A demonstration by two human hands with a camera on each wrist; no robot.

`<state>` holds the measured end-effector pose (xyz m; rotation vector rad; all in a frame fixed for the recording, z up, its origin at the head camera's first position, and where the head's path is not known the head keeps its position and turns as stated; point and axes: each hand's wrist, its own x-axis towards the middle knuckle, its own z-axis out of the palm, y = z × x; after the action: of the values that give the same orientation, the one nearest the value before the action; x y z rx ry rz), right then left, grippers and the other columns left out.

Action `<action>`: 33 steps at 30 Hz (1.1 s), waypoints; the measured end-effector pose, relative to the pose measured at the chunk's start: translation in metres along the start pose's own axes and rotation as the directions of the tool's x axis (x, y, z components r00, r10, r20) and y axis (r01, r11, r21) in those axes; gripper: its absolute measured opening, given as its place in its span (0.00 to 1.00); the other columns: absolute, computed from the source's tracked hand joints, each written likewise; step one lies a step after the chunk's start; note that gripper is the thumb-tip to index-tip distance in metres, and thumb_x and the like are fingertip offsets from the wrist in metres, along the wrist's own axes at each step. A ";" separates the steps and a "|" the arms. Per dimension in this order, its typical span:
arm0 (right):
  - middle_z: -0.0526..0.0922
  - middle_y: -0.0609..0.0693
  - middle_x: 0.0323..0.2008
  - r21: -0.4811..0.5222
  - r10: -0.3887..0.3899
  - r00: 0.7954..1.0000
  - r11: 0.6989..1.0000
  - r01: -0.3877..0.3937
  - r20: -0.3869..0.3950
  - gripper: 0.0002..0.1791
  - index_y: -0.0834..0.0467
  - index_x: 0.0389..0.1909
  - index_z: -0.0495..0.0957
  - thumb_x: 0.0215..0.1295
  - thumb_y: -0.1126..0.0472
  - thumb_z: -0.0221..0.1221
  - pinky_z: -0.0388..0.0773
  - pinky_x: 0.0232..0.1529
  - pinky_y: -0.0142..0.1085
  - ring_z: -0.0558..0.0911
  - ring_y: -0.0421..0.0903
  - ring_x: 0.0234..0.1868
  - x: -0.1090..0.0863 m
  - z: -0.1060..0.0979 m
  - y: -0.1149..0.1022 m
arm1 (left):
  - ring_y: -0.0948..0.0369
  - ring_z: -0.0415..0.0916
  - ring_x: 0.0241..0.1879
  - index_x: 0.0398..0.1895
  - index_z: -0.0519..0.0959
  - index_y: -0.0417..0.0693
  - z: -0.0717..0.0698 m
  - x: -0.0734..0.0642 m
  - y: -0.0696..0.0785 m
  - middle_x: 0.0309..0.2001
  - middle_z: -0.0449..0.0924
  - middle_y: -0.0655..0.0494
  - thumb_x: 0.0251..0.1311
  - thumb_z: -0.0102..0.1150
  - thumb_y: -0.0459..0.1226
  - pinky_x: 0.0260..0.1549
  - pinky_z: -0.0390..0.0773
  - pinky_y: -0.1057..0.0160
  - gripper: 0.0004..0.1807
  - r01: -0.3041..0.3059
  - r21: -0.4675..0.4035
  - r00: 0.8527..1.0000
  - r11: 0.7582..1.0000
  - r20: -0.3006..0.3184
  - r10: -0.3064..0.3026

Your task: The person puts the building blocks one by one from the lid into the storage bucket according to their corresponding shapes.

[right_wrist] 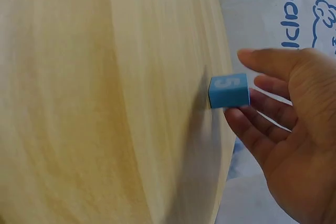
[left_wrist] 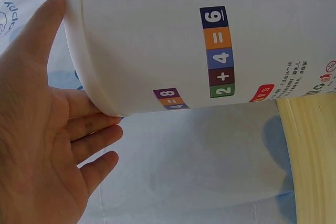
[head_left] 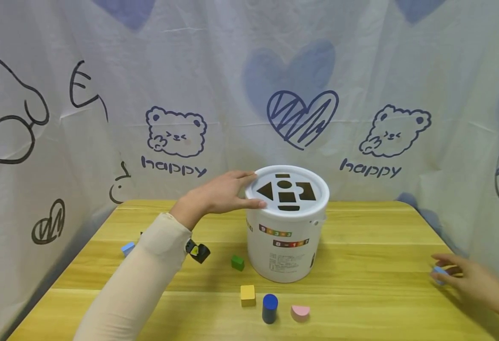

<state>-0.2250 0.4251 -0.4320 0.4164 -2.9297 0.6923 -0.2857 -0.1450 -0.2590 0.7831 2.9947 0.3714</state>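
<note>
A white bucket (head_left: 285,244) with a shape-holed lid (head_left: 258,192) stands upright on the table. My left hand (head_left: 228,193) rests at the lid's left rim, thumb on top and fingers along the far side; in the left wrist view several fingertips (left_wrist: 107,121) lie at the rim's edge. At the table's right, my right hand (head_left: 467,279) is around a small light-blue block (right_wrist: 229,92) marked 5. In the right wrist view the thumb (right_wrist: 257,59) is apart from the block, while other fingertips are right at its far and lower sides.
Before the bucket lie a green block (head_left: 238,263), a yellow cube (head_left: 247,295), a dark-blue cylinder (head_left: 269,309) and a pink half-round block (head_left: 300,312). A blue block (head_left: 127,248) sits at the left, partly behind the left sleeve (head_left: 147,265). A printed curtain (head_left: 240,137) surrounds the table.
</note>
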 end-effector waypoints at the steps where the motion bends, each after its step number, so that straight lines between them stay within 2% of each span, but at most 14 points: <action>1: 0.82 0.67 0.45 -0.002 0.011 1.000 1.000 -0.011 0.017 0.27 0.75 0.55 0.73 0.62 0.60 0.66 0.80 0.32 0.32 0.81 0.36 0.33 0.000 0.001 -0.001 | 0.51 0.51 0.73 0.77 0.55 0.52 0.000 0.000 0.000 0.76 0.53 0.53 0.50 0.46 0.77 0.69 0.55 0.45 0.57 0.000 -0.001 1.000 1.000 0.001 0.000; 5: 0.82 0.67 0.44 0.012 0.005 0.998 1.000 -0.006 0.064 0.24 0.74 0.54 0.74 0.62 0.62 0.66 0.81 0.33 0.33 0.84 0.45 0.33 0.000 0.004 -0.001 | 0.51 0.51 0.73 0.77 0.55 0.53 0.001 0.000 0.000 0.76 0.53 0.53 0.50 0.45 0.77 0.69 0.55 0.45 0.57 -0.002 -0.001 1.000 1.000 0.002 0.002; 7: 0.83 0.64 0.43 0.006 0.006 0.997 1.000 -0.006 0.073 0.22 0.72 0.53 0.76 0.62 0.62 0.65 0.81 0.33 0.31 0.84 0.42 0.33 -0.001 0.005 -0.002 | 0.51 0.51 0.73 0.77 0.55 0.52 0.001 0.000 0.001 0.76 0.53 0.53 0.50 0.45 0.77 0.69 0.55 0.45 0.57 -0.005 -0.002 1.000 1.000 0.004 0.005; 14: 0.84 0.60 0.46 -0.009 0.008 0.992 1.000 -0.007 0.128 0.20 0.64 0.54 0.79 0.67 0.55 0.62 0.81 0.35 0.34 0.85 0.47 0.37 0.003 0.000 -0.012 | 0.51 0.51 0.73 0.77 0.55 0.52 0.001 0.000 0.001 0.76 0.53 0.52 0.51 0.46 0.76 0.69 0.55 0.45 0.57 -0.007 -0.013 1.000 1.000 0.008 0.007; 16: 0.84 0.59 0.46 -0.001 -0.016 0.991 1.000 0.016 0.136 0.20 0.63 0.54 0.79 0.68 0.55 0.61 0.81 0.35 0.36 0.84 0.46 0.37 0.007 -0.002 -0.017 | 0.51 0.51 0.73 0.77 0.55 0.51 0.002 0.000 0.000 0.76 0.53 0.52 0.51 0.46 0.76 0.69 0.55 0.45 0.57 -0.007 -0.015 1.000 1.000 0.008 0.007; 21: 0.85 0.55 0.43 0.024 -0.095 0.989 0.995 0.092 0.110 0.17 0.63 0.53 0.80 0.68 0.58 0.61 0.81 0.33 0.35 0.84 0.41 0.35 0.020 -0.007 -0.033 | 0.51 0.51 0.73 0.77 0.55 0.52 0.002 -0.001 -0.001 0.76 0.52 0.52 0.50 0.46 0.77 0.69 0.55 0.45 0.57 -0.001 -0.019 1.000 1.000 0.008 0.001; 27: 0.82 0.56 0.47 0.053 -0.097 0.987 0.994 0.091 0.126 0.19 0.62 0.55 0.78 0.70 0.55 0.60 0.82 0.34 0.34 0.83 0.44 0.39 0.040 -0.020 -0.061 | 0.51 0.51 0.73 0.77 0.55 0.52 0.001 -0.001 -0.001 0.76 0.52 0.53 0.50 0.45 0.77 0.69 0.55 0.45 0.57 -0.013 -0.008 1.000 1.000 -0.001 0.013; 33: 0.83 0.51 0.45 0.017 -0.205 0.978 0.979 0.205 0.032 0.15 0.60 0.53 0.80 0.68 0.59 0.61 0.82 0.36 0.32 0.79 0.33 0.38 0.056 -0.034 -0.089 | 0.51 0.51 0.73 0.77 0.56 0.51 0.000 0.000 0.000 0.76 0.52 0.52 0.51 0.44 0.77 0.69 0.54 0.45 0.57 -0.020 -0.004 1.000 1.000 -0.006 0.020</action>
<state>-0.2516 0.3507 -0.3552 0.7262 -2.8576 0.6831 -0.2859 -0.1452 -0.2587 0.8143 2.9921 0.3810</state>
